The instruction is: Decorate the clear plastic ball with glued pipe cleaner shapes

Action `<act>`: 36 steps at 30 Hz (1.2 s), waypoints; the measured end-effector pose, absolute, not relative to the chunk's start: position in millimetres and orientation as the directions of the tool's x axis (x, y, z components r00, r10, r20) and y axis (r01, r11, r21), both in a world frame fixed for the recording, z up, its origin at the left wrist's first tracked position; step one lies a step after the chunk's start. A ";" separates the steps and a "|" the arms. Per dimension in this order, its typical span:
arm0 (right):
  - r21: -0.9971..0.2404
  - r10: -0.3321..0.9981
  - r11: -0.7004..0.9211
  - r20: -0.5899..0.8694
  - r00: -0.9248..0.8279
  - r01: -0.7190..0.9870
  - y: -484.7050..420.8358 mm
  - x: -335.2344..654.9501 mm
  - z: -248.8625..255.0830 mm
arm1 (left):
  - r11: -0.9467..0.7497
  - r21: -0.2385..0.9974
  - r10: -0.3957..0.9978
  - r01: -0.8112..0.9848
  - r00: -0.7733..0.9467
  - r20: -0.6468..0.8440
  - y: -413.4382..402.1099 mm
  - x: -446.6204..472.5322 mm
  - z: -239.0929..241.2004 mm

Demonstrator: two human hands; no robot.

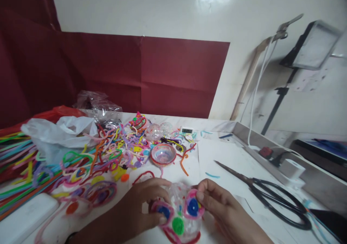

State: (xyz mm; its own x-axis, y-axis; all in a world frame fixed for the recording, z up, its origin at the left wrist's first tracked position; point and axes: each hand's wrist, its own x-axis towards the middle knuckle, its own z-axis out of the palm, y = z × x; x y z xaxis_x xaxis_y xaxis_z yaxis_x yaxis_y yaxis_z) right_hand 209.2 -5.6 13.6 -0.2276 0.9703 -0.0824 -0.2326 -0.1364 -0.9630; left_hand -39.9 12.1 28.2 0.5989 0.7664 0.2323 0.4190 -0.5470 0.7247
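A clear plastic ball (193,226) sits low in the middle, decorated like a face. It has two blue eye pieces with pink fuzzy rims, a green round nose (178,226) and a red pipe-cleaner curve below. My left hand (143,204) is closed, pinching the left eye piece (164,211) at the ball's side. With thumb and fingers, my right hand (214,198) grips the edge of the right eye piece (193,206). Whether the eye pieces are stuck to the ball I cannot tell. Just beyond the left hand lies a red pipe cleaner (143,175).
Large black-handled scissors (260,189) lie at right, blades pointing away. A small bowl (163,155) stands behind the ball. Tangled pipe cleaners (108,146), a plastic bag (62,135) and a white box (29,215) fill the left. A raised ledge (260,157) carries a plug and cables.
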 end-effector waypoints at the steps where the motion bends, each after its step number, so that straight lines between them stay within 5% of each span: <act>1: -0.967 0.972 -0.119 -0.068 -0.223 -0.224 -3.4 209.7 11.0 | -0.559 0.712 0.761 0.424 0.604 0.238 12.3 -40.1 27.9; 19: -0.964 0.992 -0.075 -0.046 -0.119 -0.254 11.9 204.4 -9.0 | -0.594 0.730 0.729 0.339 0.610 0.310 19.0 -28.5 44.2; 36: -0.973 0.992 -0.006 0.023 -0.123 -0.232 24.2 202.4 -18.9 | -0.362 0.868 0.755 0.339 0.653 0.060 52.1 -31.7 42.6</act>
State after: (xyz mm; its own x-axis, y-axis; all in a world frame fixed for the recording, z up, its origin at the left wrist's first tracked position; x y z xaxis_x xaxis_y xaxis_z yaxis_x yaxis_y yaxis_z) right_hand 202.4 24.2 -18.9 -0.1232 0.9921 0.0234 -0.2324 -0.0059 -0.9726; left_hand -31.7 52.1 42.6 0.6532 0.7548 0.0603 0.3386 -0.3623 0.8684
